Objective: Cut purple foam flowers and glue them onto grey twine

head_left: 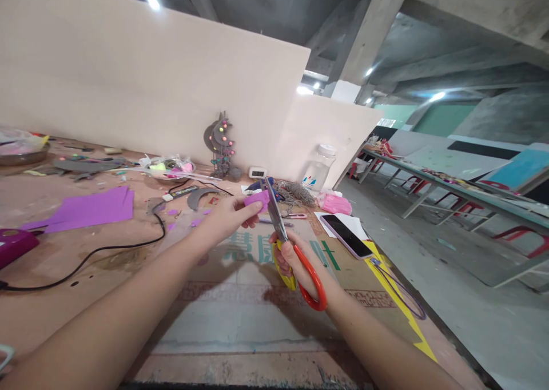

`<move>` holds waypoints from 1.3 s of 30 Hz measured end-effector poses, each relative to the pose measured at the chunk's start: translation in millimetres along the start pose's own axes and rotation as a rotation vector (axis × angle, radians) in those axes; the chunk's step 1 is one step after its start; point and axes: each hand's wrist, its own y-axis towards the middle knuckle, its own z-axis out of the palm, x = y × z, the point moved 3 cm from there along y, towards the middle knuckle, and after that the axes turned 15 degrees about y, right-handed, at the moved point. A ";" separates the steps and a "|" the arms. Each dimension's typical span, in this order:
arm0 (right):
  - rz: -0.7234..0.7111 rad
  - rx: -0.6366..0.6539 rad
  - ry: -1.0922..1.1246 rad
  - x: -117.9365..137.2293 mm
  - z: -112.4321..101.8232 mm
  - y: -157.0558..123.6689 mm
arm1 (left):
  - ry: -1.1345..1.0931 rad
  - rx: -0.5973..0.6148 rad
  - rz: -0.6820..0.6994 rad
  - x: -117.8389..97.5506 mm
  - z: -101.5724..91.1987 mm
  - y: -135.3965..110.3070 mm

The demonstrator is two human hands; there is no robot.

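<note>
Two hands, both busy: L hand (234, 215) pinches a small purple pc (256, 200) btwn thumb & fingers, R hand (295, 258) is wrapped round the scissors (278, 218), at the orange loop (316, 277) & yellow loop (290, 283). Scissors as ref. pt.: the purple pc is up by their blades, on the L side; can't tell if the blades bite its edge or just pass in front. Larger purple sheets (96, 208) lie well L of the scissors, the phone (348, 235) to their R, grey yarn (298, 194) just beyond them. Handling, judging by looks: the purple pc is prob. v. light, thin & bendy, felt or foam maybe, so low breakage risk, but apt to fold or slip sideways if gripped too far from the blades. Best hold = flat pinch near the edge, fingertips clear of the metal, w/ light tension. Scissors look heavier & stiff; metal prob. slick & sharp, so no grip there. The plastic-looking loops are the place: thumb in one, fingers in the other, wrist in line w/ the blades so they don't twist.
</note>
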 end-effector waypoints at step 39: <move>-0.079 0.046 -0.048 4.2 5.2 -4.4 | -0.096 -0.098 0.046 -16.1 3.2 -9.0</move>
